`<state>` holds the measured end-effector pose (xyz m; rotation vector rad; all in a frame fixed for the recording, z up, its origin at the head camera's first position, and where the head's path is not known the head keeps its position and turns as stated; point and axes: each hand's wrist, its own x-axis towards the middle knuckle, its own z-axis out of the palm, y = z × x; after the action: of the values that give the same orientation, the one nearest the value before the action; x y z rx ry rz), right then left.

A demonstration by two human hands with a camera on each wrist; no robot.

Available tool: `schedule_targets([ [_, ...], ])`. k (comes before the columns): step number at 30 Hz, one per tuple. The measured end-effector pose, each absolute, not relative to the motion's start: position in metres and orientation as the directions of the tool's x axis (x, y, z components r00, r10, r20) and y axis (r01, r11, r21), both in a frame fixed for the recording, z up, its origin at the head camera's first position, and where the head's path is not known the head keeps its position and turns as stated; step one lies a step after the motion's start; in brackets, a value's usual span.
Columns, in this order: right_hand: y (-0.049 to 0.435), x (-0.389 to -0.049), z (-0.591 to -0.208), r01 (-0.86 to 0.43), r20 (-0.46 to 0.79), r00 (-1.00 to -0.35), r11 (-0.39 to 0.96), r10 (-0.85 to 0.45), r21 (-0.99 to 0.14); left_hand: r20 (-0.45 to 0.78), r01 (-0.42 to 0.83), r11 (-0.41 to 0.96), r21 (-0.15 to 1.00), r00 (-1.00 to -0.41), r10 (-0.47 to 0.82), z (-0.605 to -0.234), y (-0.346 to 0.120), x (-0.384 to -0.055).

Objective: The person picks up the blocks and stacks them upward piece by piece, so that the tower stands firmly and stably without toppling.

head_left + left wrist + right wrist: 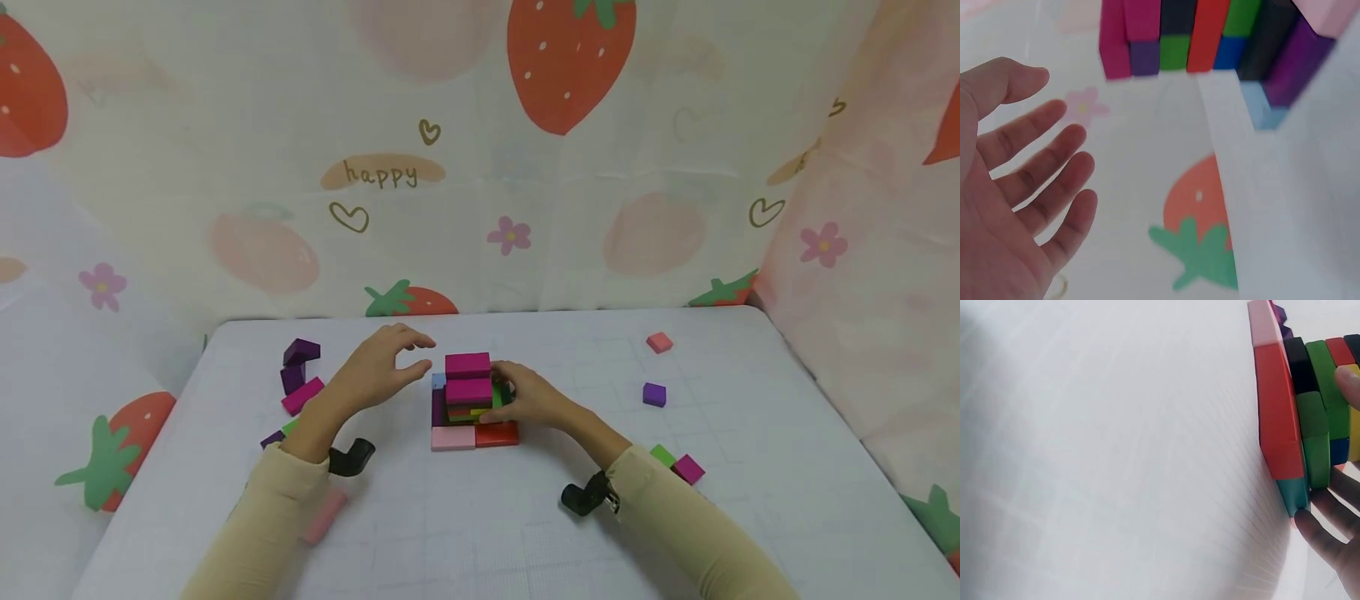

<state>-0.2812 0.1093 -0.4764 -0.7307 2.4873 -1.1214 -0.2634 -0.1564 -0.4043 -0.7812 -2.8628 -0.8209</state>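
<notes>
A layered stack of coloured wooden blocks [453, 437] stands mid-table, with pink and red blocks along its front base and magenta blocks [467, 365] on top. My right hand [536, 396] holds the stack's right side, thumb at the front and fingers toward the back. In the right wrist view that thumb lies against the layers beside a green block [1329, 390], and the fingertips are at the lower blocks. Left of the stack, my left hand [378, 367] hovers with fingers spread. The left wrist view shows its palm [1004, 206] holding nothing, apart from the blocks.
Loose purple blocks [302, 351] and a magenta block [303, 396] lie at the left. A pink block [326, 515] is near my left sleeve. On the right are a coral block [659, 342], a purple block [654, 394], and green and magenta blocks [688, 469] beside my right sleeve.
</notes>
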Motion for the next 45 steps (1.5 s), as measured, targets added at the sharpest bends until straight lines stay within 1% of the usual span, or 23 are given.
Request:
schedule_targets([
  [4, 0.109, -0.282, -0.476, -0.322, -0.066, -0.824, 0.561, -0.563, -0.763, 0.157, 0.43, 0.76, 0.488, -0.899, 0.408, -0.403, -0.184, -0.247],
  [9, 0.11, -0.283, -0.477, -0.318, -0.068, -0.829, 0.569, -0.554, -0.758, 0.056, 0.326, 0.812, 0.484, -0.937, 0.343, -0.404, -0.22, -0.223],
  [12, 0.11, -0.284, -0.478, -0.316, -0.07, -0.83, 0.57, -0.553, -0.758, -0.022, 0.262, 0.83, 0.492, -0.95, 0.313, -0.407, -0.236, -0.209],
  [15, 0.11, -0.283, -0.478, -0.316, -0.07, -0.83, 0.571, -0.553, -0.758, -0.12, 0.19, 0.85, 0.491, -0.952, 0.282, -0.412, -0.247, -0.196],
  [19, 0.11, -0.283, -0.478, -0.312, -0.072, -0.832, 0.571, -0.55, -0.759, -0.24, 0.1, 0.873, 0.478, -0.941, 0.239, -0.419, -0.254, -0.182],
  [23, 0.109, -0.283, -0.478, -0.303, -0.081, -0.832, 0.573, -0.549, -0.761, -0.339, 0.032, 0.907, 0.419, -0.921, 0.189, -0.425, -0.253, -0.172],
  [27, 0.108, -0.283, -0.479, -0.307, -0.08, -0.833, 0.579, -0.547, -0.755, -0.4, 0.023, 0.936, 0.351, -0.9, 0.173, -0.431, -0.245, -0.166],
  [31, 0.108, -0.283, -0.48, -0.312, -0.075, -0.834, 0.581, -0.546, -0.752, -0.441, 0.003, 0.949, 0.317, -0.885, 0.151, -0.434, -0.237, -0.162],
  [42, 0.108, -0.282, -0.481, -0.304, -0.082, -0.832, 0.573, -0.549, -0.761, -0.444, 0.008, 0.961, 0.275, -0.886, 0.134, -0.443, -0.226, -0.16],
  [45, 0.108, -0.283, -0.481, -0.303, -0.083, -0.832, 0.575, -0.548, -0.76, -0.435, 0.034, 0.965, 0.261, -0.888, 0.149, -0.445, -0.224, -0.16],
])
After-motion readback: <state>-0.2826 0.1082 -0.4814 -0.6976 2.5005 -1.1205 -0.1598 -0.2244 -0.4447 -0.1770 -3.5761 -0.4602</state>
